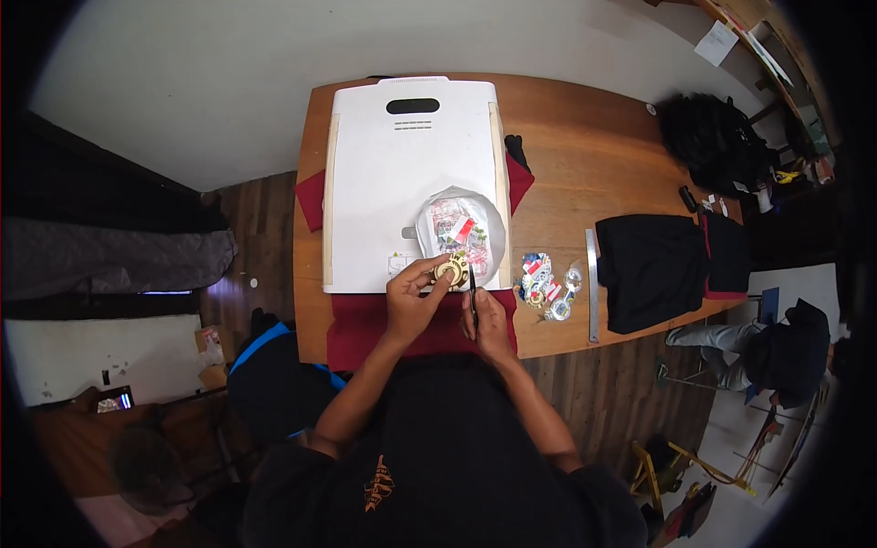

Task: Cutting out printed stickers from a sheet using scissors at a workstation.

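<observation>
My left hand (409, 300) pinches a round gold-coloured patch (449, 273) with dark detail, just over the near rim of a white bag-like container (495, 228). Close beside it, my right hand (491, 323) grips small dark scissors (473, 294), their blades pointing away from me next to the patch's right edge. Whether the blades touch the patch I cannot tell. Red, white and green pieces lie inside the container. It rests on a large white board (375, 173) with an oval dark slot at its far end. To the right sits a pile of colourful patches (539, 276).
Maroon cloth (388, 333) sticks out from under the board. Rightward on the wooden table (566, 155) lie a metal ruler (593, 288), folded black cloth (647, 274) and a black backpack (717, 137). A person (786, 352) is at the far right, off the table.
</observation>
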Demonstrator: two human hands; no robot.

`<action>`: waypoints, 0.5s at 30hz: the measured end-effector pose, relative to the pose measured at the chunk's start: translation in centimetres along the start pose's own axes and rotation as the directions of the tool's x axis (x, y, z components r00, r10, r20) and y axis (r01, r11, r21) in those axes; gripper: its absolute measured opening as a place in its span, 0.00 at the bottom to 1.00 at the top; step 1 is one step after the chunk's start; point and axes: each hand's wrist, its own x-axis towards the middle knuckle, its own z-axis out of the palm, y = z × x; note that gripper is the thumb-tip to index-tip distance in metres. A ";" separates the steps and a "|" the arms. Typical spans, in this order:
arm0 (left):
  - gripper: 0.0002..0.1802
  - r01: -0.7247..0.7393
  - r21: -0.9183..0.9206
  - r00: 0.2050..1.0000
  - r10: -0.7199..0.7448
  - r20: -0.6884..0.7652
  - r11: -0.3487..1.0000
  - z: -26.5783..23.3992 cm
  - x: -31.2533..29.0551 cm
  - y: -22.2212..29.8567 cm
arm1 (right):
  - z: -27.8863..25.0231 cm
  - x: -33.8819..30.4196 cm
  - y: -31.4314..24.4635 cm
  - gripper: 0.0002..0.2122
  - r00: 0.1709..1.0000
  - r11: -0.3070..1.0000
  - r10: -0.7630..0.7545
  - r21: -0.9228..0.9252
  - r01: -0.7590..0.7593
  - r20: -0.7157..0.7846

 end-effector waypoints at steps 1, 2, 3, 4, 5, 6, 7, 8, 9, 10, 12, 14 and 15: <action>0.16 0.005 0.004 1.000 -0.005 -0.001 1.000 0.0 0.0 0.1 | 0.0 0.0 0.0 0.19 1.000 1.000 0.000 0.000 0.000 0.000; 0.16 0.005 0.004 1.000 -0.005 -0.001 1.000 0.0 0.0 0.0 | -0.1 0.0 0.1 0.19 1.000 1.000 -0.010 -0.010 0.010 0.008; 0.16 0.007 0.001 1.000 -0.007 0.002 1.000 0.0 0.0 0.0 | -0.1 0.1 0.1 0.19 1.000 1.000 -0.019 -0.019 0.019 0.016; 0.16 0.008 -0.001 1.000 -0.008 0.004 1.000 0.0 0.0 -0.1 | -0.1 0.1 0.1 0.19 1.000 1.000 -0.019 -0.019 0.019 0.016; 0.16 0.008 -0.001 1.000 -0.008 0.004 1.000 0.0 0.0 -0.2 | 0.0 0.0 0.1 0.19 1.000 1.000 -0.010 -0.019 0.010 0.014; 0.16 -0.014 0.003 1.000 0.014 0.012 1.000 -0.1 0.1 -0.4 | 0.0 0.0 0.1 0.19 1.000 1.000 -0.001 -0.019 0.001 0.012; 0.16 -0.036 0.007 0.999 0.036 0.020 0.999 -0.1 0.1 -0.4 | 0.0 0.0 0.1 0.19 1.000 1.000 -0.001 -0.018 0.001 0.012; 0.16 -0.036 0.007 0.999 0.036 0.020 0.999 -0.1 0.1 -0.4 | 0.0 0.1 0.1 0.19 1.000 1.000 -0.009 -0.025 0.009 0.015; 0.16 -0.033 0.009 0.999 0.033 0.015 0.999 -0.1 0.1 -0.3 | 0.0 0.1 0.1 0.19 1.000 0.999 -0.017 -0.032 0.018 0.017; 0.16 -0.030 0.011 1.000 0.030 0.010 0.999 0.0 0.1 -0.2 | 0.0 0.1 0.1 0.19 1.000 0.999 -0.017 -0.032 0.018 0.017; 0.16 -0.036 0.017 0.999 0.036 0.012 0.999 0.0 0.1 0.0 | 0.0 0.0 0.0 0.19 1.000 0.999 -0.012 -0.049 0.012 0.009; 0.15 -0.042 0.021 0.999 0.042 0.014 0.999 0.1 0.1 0.1 | 0.0 0.1 0.1 0.19 1.000 0.999 -0.013 -0.043 0.014 0.008; 0.15 -0.043 0.019 0.999 0.043 0.015 0.999 0.0 0.1 0.0 | 0.0 0.1 0.0 0.19 1.000 0.999 -0.015 -0.036 0.015 0.007</action>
